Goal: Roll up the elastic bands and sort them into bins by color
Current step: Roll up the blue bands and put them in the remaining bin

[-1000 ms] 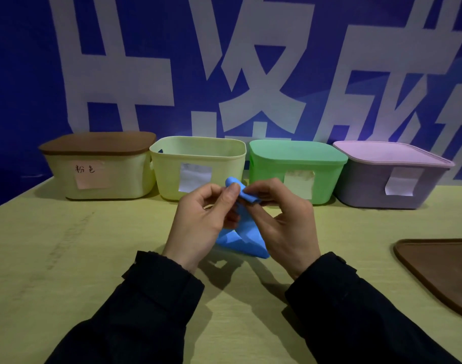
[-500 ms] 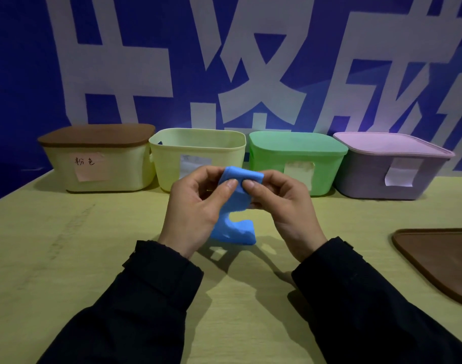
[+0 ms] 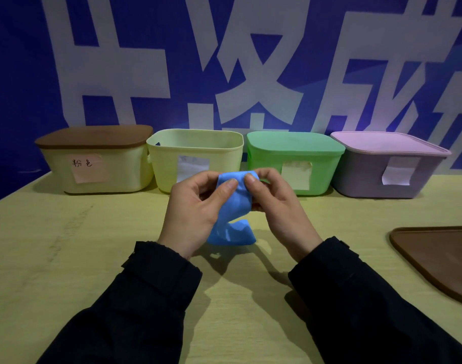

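A blue elastic band (image 3: 233, 206) hangs between my two hands above the table's middle. My left hand (image 3: 195, 211) and my right hand (image 3: 277, 206) both pinch its upper end with thumbs and fingertips; the lower end curls down onto the table. Four bins stand in a row at the back: a cream bin with a brown lid (image 3: 98, 164), an uncovered yellow bin (image 3: 195, 153), a green lidded bin (image 3: 295, 156) and a purple lidded bin (image 3: 387, 164). Each carries a paper label.
A loose brown lid (image 3: 440, 258) lies on the yellow-green table (image 3: 67, 258) at the right edge. A blue wall with large white characters rises right behind the bins.
My hands have spread the band's upper end out flat and wide; a second ago it was a narrow pinched tip. The hanging part has shortened and curled.
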Motion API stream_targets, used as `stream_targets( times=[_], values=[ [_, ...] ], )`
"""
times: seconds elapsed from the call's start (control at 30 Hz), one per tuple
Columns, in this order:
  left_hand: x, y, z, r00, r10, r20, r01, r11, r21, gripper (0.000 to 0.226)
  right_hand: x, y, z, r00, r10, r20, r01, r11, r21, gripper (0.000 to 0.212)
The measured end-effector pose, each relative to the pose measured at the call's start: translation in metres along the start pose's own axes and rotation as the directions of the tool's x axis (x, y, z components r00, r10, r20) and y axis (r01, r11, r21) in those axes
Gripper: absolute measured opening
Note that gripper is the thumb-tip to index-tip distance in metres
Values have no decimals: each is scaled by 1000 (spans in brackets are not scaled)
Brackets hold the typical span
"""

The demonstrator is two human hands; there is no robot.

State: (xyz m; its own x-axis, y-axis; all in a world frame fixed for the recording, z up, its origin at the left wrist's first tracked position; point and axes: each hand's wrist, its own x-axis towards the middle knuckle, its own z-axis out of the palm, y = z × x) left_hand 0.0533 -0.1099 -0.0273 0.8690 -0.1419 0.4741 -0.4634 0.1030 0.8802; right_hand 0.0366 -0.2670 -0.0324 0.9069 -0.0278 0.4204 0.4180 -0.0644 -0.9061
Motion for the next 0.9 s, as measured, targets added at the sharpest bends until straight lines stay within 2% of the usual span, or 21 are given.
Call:
stream_targets(
  times=[0.13,0.23,0.37,0.5,0.57,0.67,0.73,0.83,0.9],
  values=[
    [1,-1,-1,999,-19,-46,15,996,-84,21,-2,1,-1,977,-210,-32,202,964,-171,35],
    [1,2,-3,1000,3,-25,-6,994,-108,22,-1,0,-1,958,-276,-74,258,947,-192,19],
    [-2,3,-2,998,-14,62,17,998,-53,24,-1,0,-3,955,-281,-94,268,954,-131,14],
    [1,1,-6,990,138,-3,-134,967,217,17,-1,0,-2,966,-257,-40,253,964,-85,4],
    [1,1,-6,989,151,-7,-146,969,201,15,0,1,-2,969,-244,-42,240,967,-86,8],
    [0,0,-4,997,75,-23,-73,994,77,14,1,1,-2,975,-218,-44,214,973,-87,7],
    [1,-3,-1,998,51,-48,-47,994,99,15,0,2,-2,976,-210,-51,205,976,-78,10],
    [1,-5,-1,974,134,-182,-72,948,310,16,-2,1,-2,908,-371,-195,296,897,-329,12],
    [0,-3,-1,979,135,-152,-95,964,248,16,-3,-1,-3,812,-553,-187,401,761,-509,7]
  ],
)
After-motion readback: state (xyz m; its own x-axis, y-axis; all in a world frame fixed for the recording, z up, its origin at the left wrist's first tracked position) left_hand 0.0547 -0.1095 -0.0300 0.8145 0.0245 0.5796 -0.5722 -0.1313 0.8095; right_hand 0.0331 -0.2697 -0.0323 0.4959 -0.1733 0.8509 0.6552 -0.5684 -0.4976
